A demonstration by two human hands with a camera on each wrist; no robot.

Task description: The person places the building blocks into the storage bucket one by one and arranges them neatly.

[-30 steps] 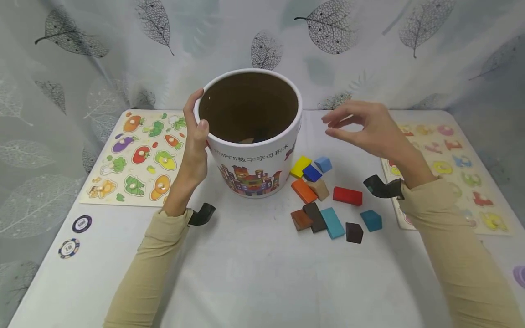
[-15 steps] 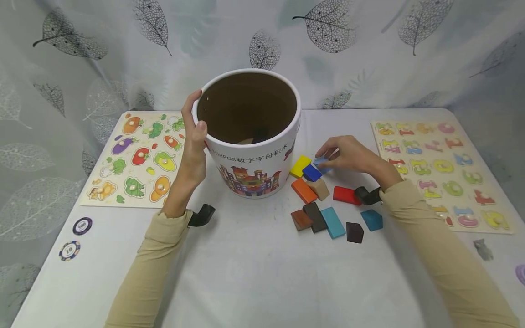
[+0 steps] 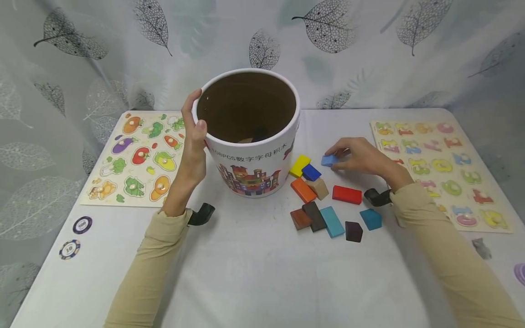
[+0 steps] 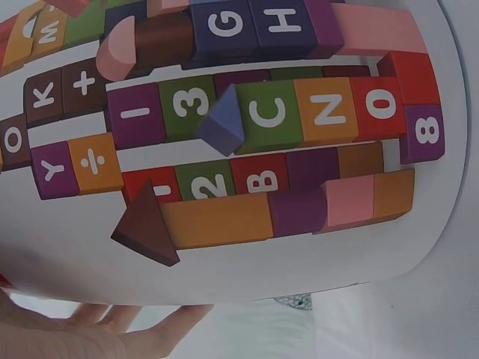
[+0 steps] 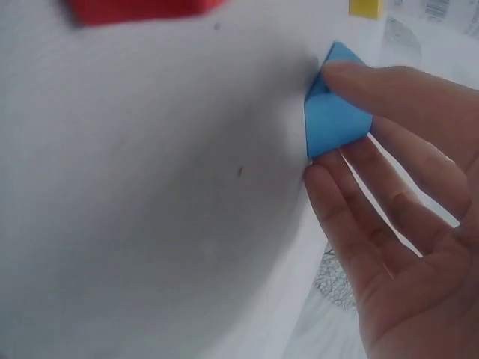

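My left hand (image 3: 194,150) grips the left side of a large white bucket (image 3: 253,157), thumb at the front of the rim and fingers behind. Printed letter and number blocks cover the bucket's side (image 4: 262,262) in the left wrist view. Its mouth faces up, with a bit of something tan and dark low inside. Right of the bucket, my right hand (image 3: 361,157) pinches a light blue wooden block (image 5: 337,112) between thumb and fingers, close over the table. Near it lie a yellow block (image 3: 301,166), a dark blue block (image 3: 311,172) and a red block (image 3: 347,194).
Orange (image 3: 303,190), tan, brown, black and teal blocks (image 3: 332,222) lie loose in front. A vegetable puzzle board (image 3: 143,159) stands left, a number puzzle board (image 3: 443,182) right. Two poker chips (image 3: 82,224) lie front left. A leaf-print curtain (image 3: 225,32) hangs behind.
My right hand came down to the table, took hold of the light blue block and drew it slightly right and away from the dark blue one. The left hand stays on the bucket.
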